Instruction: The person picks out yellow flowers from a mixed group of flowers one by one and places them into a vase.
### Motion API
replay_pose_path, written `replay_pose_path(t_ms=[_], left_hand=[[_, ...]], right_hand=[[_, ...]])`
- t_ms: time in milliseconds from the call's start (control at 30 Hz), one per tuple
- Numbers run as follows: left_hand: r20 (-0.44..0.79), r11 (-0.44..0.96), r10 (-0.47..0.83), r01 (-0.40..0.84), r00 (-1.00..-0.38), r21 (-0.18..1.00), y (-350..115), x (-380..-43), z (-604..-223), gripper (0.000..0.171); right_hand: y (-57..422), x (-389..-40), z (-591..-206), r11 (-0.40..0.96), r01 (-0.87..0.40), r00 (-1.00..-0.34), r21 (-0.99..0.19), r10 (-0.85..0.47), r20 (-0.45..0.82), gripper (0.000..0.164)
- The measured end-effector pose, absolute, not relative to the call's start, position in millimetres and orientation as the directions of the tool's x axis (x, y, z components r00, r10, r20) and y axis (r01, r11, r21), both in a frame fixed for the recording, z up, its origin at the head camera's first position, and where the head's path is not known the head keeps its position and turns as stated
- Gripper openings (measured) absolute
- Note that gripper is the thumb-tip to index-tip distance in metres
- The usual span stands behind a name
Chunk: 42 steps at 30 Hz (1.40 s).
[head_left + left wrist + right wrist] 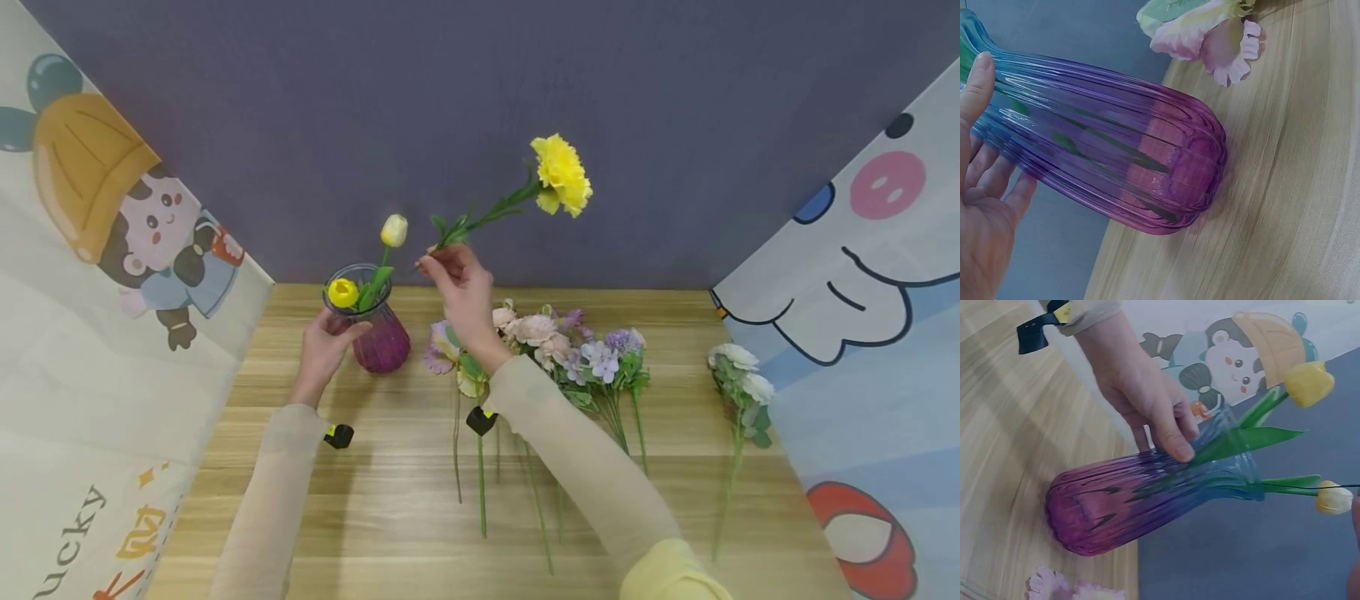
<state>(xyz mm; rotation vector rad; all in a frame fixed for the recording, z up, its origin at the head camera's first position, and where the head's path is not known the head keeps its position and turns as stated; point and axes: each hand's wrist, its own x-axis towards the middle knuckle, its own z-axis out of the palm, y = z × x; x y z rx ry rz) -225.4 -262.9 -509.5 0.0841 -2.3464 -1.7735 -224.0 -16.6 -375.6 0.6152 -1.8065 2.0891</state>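
Observation:
A ribbed glass vase (382,342), blue at the neck and purple-pink below, stands on the wooden table. My left hand (324,348) holds it near the neck; in the left wrist view the thumb and fingers (1019,194) lie on opposite sides of the glass. Inside are a yellow tulip (342,292) and a whitish tulip (393,230), their stems visible through the wall. To the right of the rim, my right hand (467,300) pinches the stem of a yellow carnation (561,177), whose bloom points up and right. A thin dark stem reaches toward the vase mouth in the right wrist view.
Pink and purple flowers (536,331) lie in a pile under my right forearm, stems toward me. A white flower stem (738,367) lies at the right table edge. A grey wall (480,108) rises behind; printed cartoon panels (112,333) flank the table (405,533).

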Motion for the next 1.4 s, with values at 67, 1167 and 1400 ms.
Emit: replay_pose_path(t_ms=[67, 1167, 1400], left_hand=[[0.123, 0.276, -0.165, 0.074, -0.979, 0.958, -263, -226, -510, 0.061], [0.125, 0.225, -0.165, 0.086, -0.978, 0.971, -263, -228, -510, 0.062], [0.106, 0.236, -0.158, 0.067, -0.982, 0.969, -258, -220, -495, 0.059]], right_hand=[[-19, -223, -377, -0.121, -0.483, -0.868, -0.867, -0.061, 0.492, 0.014], [-48, -237, -427, 0.103, -0.422, -0.894, -0.901, -0.209, 0.396, 0.029], [-43, -233, -429, 0.152, -0.283, -0.945, -0.947, -0.213, 0.248, 0.037]])
